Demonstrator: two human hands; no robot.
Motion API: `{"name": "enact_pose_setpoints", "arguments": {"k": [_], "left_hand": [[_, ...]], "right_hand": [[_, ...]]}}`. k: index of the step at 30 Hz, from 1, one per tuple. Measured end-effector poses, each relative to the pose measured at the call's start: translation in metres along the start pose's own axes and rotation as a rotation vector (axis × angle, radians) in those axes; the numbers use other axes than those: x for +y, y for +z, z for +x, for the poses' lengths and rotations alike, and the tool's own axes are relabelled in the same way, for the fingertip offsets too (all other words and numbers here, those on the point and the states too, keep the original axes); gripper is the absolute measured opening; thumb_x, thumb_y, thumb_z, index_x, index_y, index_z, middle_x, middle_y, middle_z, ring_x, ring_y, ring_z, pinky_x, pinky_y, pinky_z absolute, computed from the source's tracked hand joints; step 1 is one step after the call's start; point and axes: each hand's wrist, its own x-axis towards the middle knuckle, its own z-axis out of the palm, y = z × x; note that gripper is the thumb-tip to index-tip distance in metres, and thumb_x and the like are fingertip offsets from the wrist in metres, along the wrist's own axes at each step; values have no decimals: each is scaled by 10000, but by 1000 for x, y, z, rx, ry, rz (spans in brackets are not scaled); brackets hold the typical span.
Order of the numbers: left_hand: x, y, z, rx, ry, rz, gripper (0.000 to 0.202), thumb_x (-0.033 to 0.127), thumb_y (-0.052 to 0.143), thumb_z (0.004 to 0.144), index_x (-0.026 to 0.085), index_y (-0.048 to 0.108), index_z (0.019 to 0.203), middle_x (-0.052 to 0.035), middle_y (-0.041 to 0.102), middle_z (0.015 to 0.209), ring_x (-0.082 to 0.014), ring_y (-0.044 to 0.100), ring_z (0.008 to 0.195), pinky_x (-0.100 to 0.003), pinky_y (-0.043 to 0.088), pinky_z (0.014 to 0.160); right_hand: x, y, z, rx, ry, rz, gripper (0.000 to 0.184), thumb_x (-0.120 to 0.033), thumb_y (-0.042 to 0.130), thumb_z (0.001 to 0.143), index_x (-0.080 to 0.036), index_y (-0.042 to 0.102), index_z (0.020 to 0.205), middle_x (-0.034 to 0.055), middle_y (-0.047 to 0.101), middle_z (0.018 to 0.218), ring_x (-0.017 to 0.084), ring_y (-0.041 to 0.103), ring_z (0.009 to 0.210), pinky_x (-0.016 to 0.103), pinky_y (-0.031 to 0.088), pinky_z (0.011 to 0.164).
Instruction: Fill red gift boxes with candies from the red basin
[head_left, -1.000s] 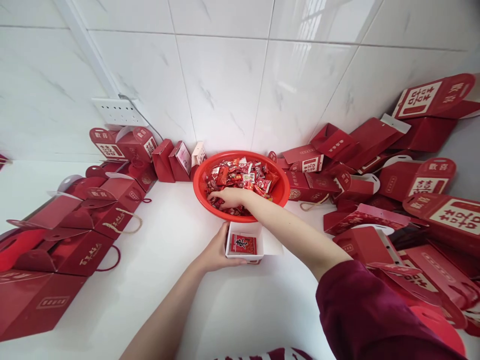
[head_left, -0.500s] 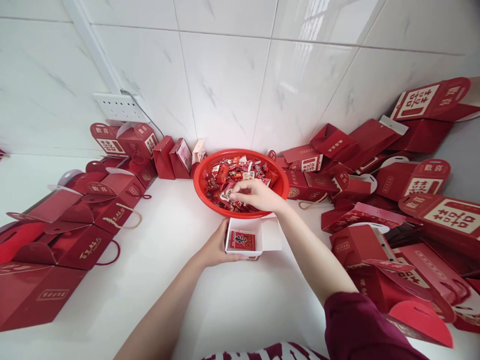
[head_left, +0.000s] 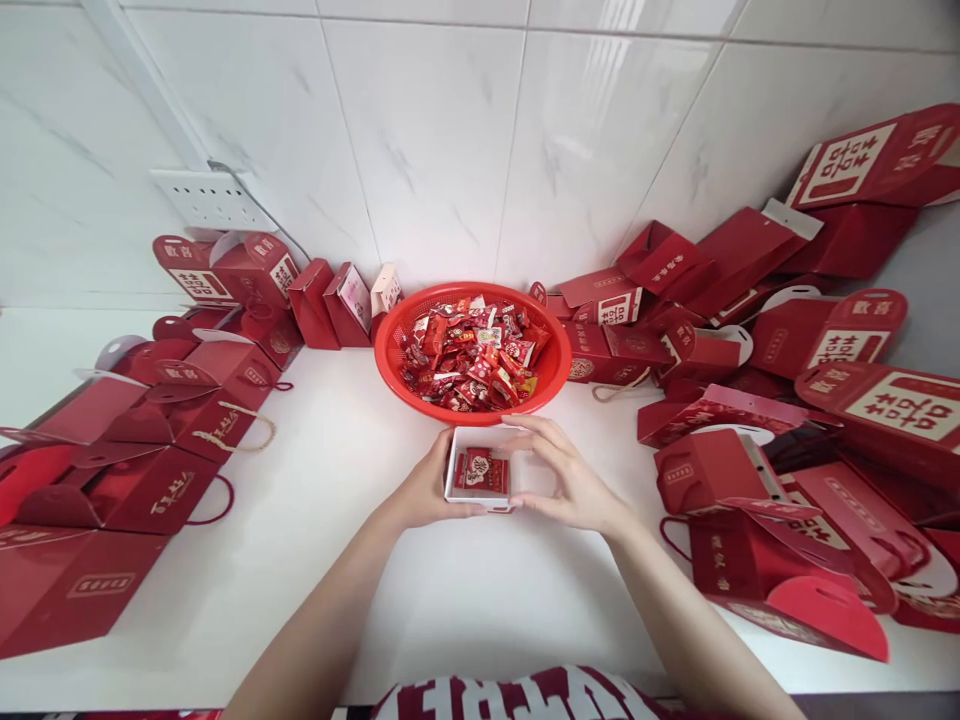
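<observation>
A small open white box (head_left: 453,492) stands on the white counter (head_left: 465,590) just in front of a red round basket (head_left: 390,370) full of red wrapped sweets (head_left: 472,352). Red sweet packets (head_left: 480,470) lie inside the box. My left hand (head_left: 424,490) grips the box's left side. My right hand (head_left: 566,475) curls round its right side, fingers bent over the flap at the top edge. Both hands hold the box between them.
Folded red gift boxes with rope handles (head_left: 172,440) line the counter's left side. Many more red boxes (head_left: 757,400) pile up at the right against the tiled wall. A white socket strip (head_left: 202,198) is on the wall at the left.
My right hand has left the basket, come down to the small box and closed on its right side. The box holds more sweets than before. My left hand has stayed on the box.
</observation>
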Motion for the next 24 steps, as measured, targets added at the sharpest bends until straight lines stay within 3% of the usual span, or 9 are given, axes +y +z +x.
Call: {"name": "enact_pose_setpoints", "arguments": {"k": [2, 5, 8, 12, 15, 17, 21, 24], "left_hand": [[1, 2, -2, -3, -31, 22, 992, 324, 911, 621, 254, 343, 1431, -138, 450, 1462, -357, 469, 1350, -503, 437, 1089], [2, 9, -5, 8, -49, 41, 971, 340, 914, 615, 254, 356, 1405, -141, 463, 1446, -367, 483, 1332, -514, 451, 1069], [3, 18, -7, 25, -35, 40, 924, 344, 890, 656, 254, 344, 1397, -143, 469, 1435, -365, 488, 1327, -515, 461, 1061], [7, 20, -12, -17, -51, 43, 896, 349, 815, 758, 270, 283, 1475, -151, 426, 1492, -354, 460, 1372, -516, 436, 1103], [19, 3, -18, -31, -78, 171, 1037, 392, 835, 727, 275, 222, 1554, -155, 332, 1576, -384, 362, 1441, -537, 369, 1162], [36, -16, -24, -11, -122, 347, 1001, 431, 817, 740, 288, 260, 1559, -132, 333, 1587, -381, 346, 1450, -542, 334, 1188], [83, -52, -25, 131, -147, 692, 605, 480, 669, 866, 314, 510, 1425, -61, 507, 1476, -306, 498, 1343, -466, 414, 1149], [113, -74, -4, 295, -88, 817, 369, 485, 588, 915, 288, 677, 1214, -32, 664, 1271, -243, 652, 1114, -366, 538, 991]], "right_hand": [[15, 20, -17, 70, 34, 42, 829, -516, 814, 733, -295, 424, 1430, 139, 306, 1580, 359, 308, 1455, 548, 320, 1170], [35, 47, -32, 112, 97, 107, 1074, -526, 846, 683, -313, 226, 1534, 147, 192, 1606, 363, 207, 1499, 558, 269, 1198], [47, 61, -33, 86, 121, 263, 1124, -504, 844, 699, -298, 145, 1555, 157, 273, 1548, 329, 300, 1463, 507, 312, 1190], [50, 62, -27, 101, 143, 389, 1083, -465, 855, 698, -299, 187, 1534, 143, 347, 1485, 296, 416, 1386, 454, 363, 1163], [48, 60, -24, 112, 136, 395, 1059, -448, 869, 680, -305, 235, 1516, 132, 367, 1470, 296, 422, 1378, 448, 362, 1162], [46, 59, -23, 106, 131, 400, 1038, -448, 866, 682, -300, 255, 1508, 132, 380, 1463, 301, 420, 1378, 449, 364, 1160], [46, 57, -20, 101, 127, 432, 1025, -440, 862, 688, -298, 260, 1506, 129, 390, 1463, 297, 433, 1370, 440, 383, 1146], [46, 57, -19, 100, 137, 421, 1021, -442, 862, 683, -297, 269, 1502, 132, 395, 1459, 302, 438, 1365, 442, 393, 1136]]}}
